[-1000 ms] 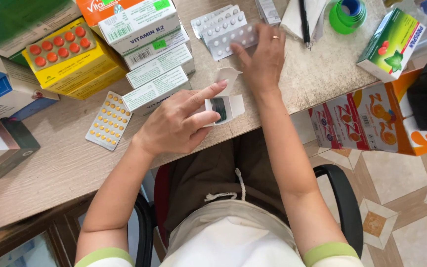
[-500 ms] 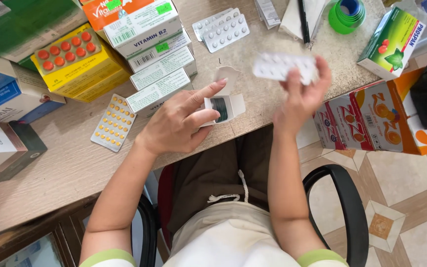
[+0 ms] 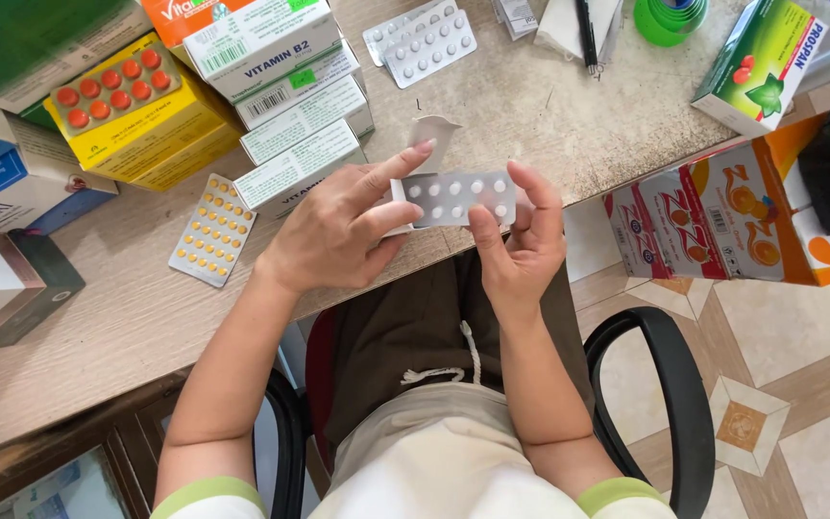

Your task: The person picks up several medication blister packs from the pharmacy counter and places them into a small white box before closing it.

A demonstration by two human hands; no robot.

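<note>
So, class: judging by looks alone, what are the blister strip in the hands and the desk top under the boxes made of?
The silvery blister strip of white pills, held between the left hand and right hand, looks like matte foil with clear plastic bubbles. The pale brown desk top shows streaky grain, probably wood or laminate.

Pharmacy counter, likely a drugstore: wooden desk (image 3: 98,327) crowded with stacked medicine boxes (image 3: 290,106), pill blister strips (image 3: 211,231), more cartons (image 3: 713,211) on tiled floor (image 3: 780,384), black office chair (image 3: 665,384).
</note>
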